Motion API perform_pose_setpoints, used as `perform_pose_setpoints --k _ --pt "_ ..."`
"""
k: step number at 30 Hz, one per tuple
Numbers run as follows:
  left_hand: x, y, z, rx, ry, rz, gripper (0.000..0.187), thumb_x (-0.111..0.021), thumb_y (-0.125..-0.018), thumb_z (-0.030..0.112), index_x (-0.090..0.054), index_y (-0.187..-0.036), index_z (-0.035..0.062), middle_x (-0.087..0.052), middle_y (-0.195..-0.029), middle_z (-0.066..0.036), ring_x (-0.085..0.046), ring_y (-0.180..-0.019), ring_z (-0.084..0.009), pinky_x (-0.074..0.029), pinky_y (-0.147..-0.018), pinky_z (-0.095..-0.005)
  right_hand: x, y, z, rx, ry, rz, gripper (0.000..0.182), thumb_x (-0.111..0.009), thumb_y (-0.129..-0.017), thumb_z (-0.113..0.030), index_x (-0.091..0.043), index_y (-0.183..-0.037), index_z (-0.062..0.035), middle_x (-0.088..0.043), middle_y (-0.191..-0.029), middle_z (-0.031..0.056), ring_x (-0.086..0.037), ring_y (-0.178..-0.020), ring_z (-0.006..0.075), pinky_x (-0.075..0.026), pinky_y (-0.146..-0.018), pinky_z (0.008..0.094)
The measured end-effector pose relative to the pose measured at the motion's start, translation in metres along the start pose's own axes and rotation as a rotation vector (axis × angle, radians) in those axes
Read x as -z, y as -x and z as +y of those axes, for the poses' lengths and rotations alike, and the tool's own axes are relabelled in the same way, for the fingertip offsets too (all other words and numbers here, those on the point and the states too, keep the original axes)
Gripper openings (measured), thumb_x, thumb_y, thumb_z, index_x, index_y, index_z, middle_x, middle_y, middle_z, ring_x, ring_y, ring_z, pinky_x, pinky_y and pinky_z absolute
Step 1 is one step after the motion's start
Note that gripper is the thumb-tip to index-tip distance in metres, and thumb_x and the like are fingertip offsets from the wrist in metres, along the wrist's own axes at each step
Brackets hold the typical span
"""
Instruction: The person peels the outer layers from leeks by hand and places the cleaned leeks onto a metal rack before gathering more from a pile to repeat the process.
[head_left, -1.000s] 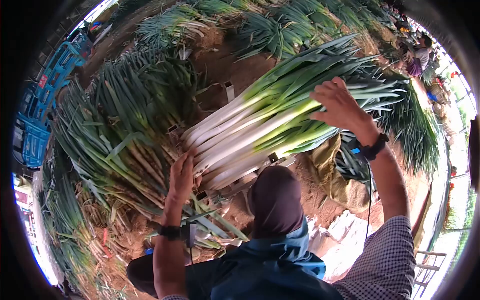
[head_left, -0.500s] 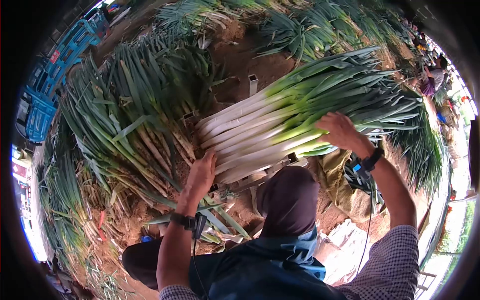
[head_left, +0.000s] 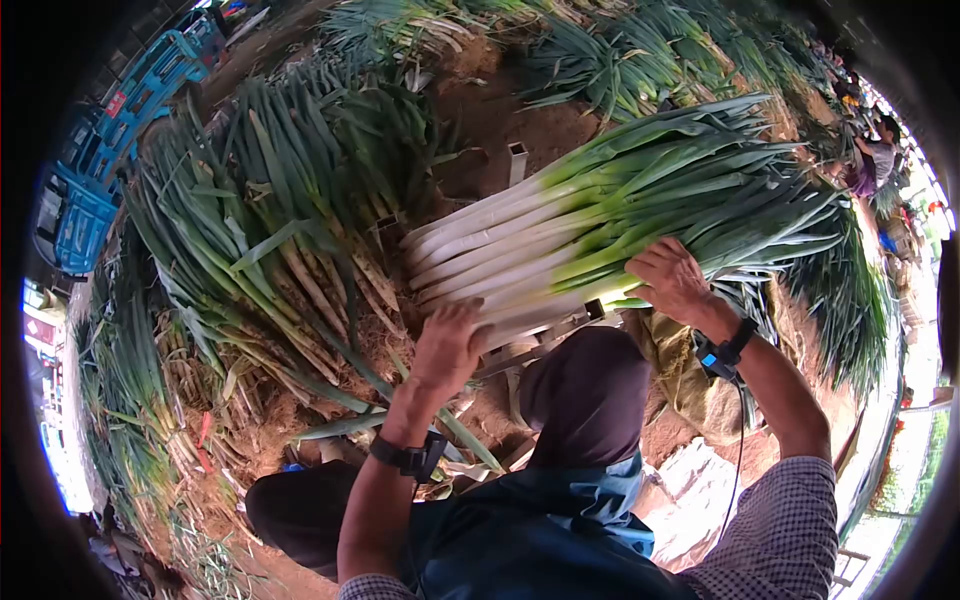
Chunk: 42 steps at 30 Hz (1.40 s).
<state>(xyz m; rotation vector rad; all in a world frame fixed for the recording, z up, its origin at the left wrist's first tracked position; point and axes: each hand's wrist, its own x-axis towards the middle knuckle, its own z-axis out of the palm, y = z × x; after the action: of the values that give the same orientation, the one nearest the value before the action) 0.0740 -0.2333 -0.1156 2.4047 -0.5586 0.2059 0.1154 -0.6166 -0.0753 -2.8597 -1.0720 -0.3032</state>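
A wide bundle of cleaned long green onions lies in front of me, white stalks to the left and dark green leaves to the right. My left hand is closed over the near stalks close to their root ends. Farther right, my right hand has its fingers curled on the near side of the bundle, where white turns to green. Both palms are mostly hidden from view. Parts of a metal rack show beyond and below the bundle, with one short upright post at its far side.
Uncleaned green onions with soiled stalks are heaped at left. More piles stand at the back. A blue vehicle is at far left, and another person sits at far right. A brown sack lies beside my knee.
My left hand has shifted right, from the root ends onto the near stalks. The right hand has moved slightly down toward the bundle's near edge. The bundle looks much the same.
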Motion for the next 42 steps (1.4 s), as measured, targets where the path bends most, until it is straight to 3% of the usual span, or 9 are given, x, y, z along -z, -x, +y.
perform_pose_setpoints --k 5,18,27,30,33,36,39,41,42 --pt "-0.031 0.006 0.022 0.064 -0.161 -0.043 0.039 -0.076 -0.073 0.009 -0.062 -0.109 0.0066 -0.057 -0.105 -0.014 -0.052 -0.105 -0.0375 -0.043 -0.09 -0.0465 -0.002 0.01 -0.003 -0.046 0.072 -0.008 0.034 -0.073 -0.077 -0.025 -0.061 -0.106 -0.0104 -0.061 -0.096 0.0058 -0.057 -0.101 0.0244 -0.041 -0.097 0.0398" --pt "-0.067 0.006 0.002 0.009 -0.163 -0.041 0.026 -0.056 -0.075 -0.003 -0.058 -0.099 0.0046 -0.054 -0.103 -0.016 -0.049 -0.097 -0.0382 -0.043 -0.083 -0.0481 -0.025 0.02 0.001 0.0 0.122 0.086 0.044 -0.073 -0.065 -0.014 -0.062 -0.107 -0.0063 -0.059 -0.1 0.0058 -0.058 -0.097 0.0257 -0.044 -0.096 0.0417" --pt "-0.075 0.019 -0.006 -0.059 -0.144 0.072 0.018 -0.059 -0.073 0.002 -0.059 -0.091 0.0048 -0.052 -0.096 -0.016 -0.048 -0.095 -0.0385 -0.041 -0.083 -0.0482 -0.01 0.013 -0.006 -0.081 0.041 -0.05 0.041 -0.076 -0.074 -0.024 -0.063 -0.11 -0.0091 -0.061 -0.1 0.0059 -0.056 -0.102 0.0255 -0.041 -0.099 0.0404" --pt "-0.087 0.015 -0.015 -0.18 -0.126 0.124 0.007 -0.057 -0.079 0.004 -0.058 -0.086 0.0042 -0.052 -0.09 -0.016 -0.048 -0.091 -0.0384 -0.04 -0.081 -0.0486 0.004 0.017 -0.014 -0.149 -0.033 0.087 0.047 -0.08 -0.07 -0.031 -0.067 -0.108 -0.0068 -0.061 -0.112 0.0078 -0.054 -0.112 0.0261 -0.037 -0.107 0.0442" --pt "-0.074 0.013 0.004 -0.06 -0.117 0.088 0.008 -0.06 -0.079 0.002 -0.058 -0.087 0.0044 -0.054 -0.093 -0.016 -0.048 -0.092 -0.0395 -0.04 -0.081 -0.0503 0.028 0.029 -0.009 -0.225 0.071 0.228 0.046 -0.081 -0.07 -0.032 -0.067 -0.103 -0.0041 -0.061 -0.11 0.0097 -0.053 -0.113 0.0282 -0.038 -0.106 0.0459" --pt "-0.075 0.01 0.003 -0.082 -0.134 0.085 0.007 -0.06 -0.08 0.001 -0.058 -0.086 0.0042 -0.054 -0.093 -0.017 -0.048 -0.091 -0.0399 -0.04 -0.08 -0.0508 0.048 0.047 -0.006 -0.272 0.162 0.304 0.041 -0.08 -0.074 -0.029 -0.067 -0.104 -0.0036 -0.062 -0.104 0.0096 -0.055 -0.111 0.0282 -0.042 -0.101 0.0466" --pt "-0.075 0.009 0.001 -0.065 -0.116 0.077 0.008 -0.064 -0.079 0.003 -0.058 -0.085 0.0041 -0.054 -0.092 -0.016 -0.049 -0.09 -0.0395 -0.04 -0.079 -0.0506 0.044 0.069 -0.042 -0.457 -0.04 0.52 0.031 -0.078 -0.079 -0.026 -0.067 -0.096 -0.0031 -0.062 -0.096 0.0106 -0.062 -0.09 0.0291 -0.05 -0.085 0.0434" --pt "-0.074 0.008 -0.003 -0.061 -0.129 0.049 0.013 -0.067 -0.077 0.004 -0.06 -0.088 0.0043 -0.056 -0.093 -0.016 -0.05 -0.091 -0.0395 -0.041 -0.08 -0.0505 -0.001 0.097 -0.061 -0.565 -0.372 0.453 0.025 -0.074 -0.087 -0.025 -0.064 -0.094 -0.002 -0.063 -0.091 0.0107 -0.064 -0.07 0.0271 -0.055 -0.063 0.0372" --pt "-0.071 0.007 -0.004 -0.077 -0.136 0.012 0.014 -0.067 -0.078 0.004 -0.061 -0.091 0.0046 -0.056 -0.094 -0.016 -0.051 -0.092 -0.0399 -0.042 -0.082 -0.0507 -0.018 0.108 -0.061 -0.736 -0.824 0.467 0.027 -0.072 -0.09 -0.027 -0.063 -0.094 -0.0021 -0.063 -0.088 0.0098 -0.064 -0.067 0.0257 -0.055 -0.059 0.0358"
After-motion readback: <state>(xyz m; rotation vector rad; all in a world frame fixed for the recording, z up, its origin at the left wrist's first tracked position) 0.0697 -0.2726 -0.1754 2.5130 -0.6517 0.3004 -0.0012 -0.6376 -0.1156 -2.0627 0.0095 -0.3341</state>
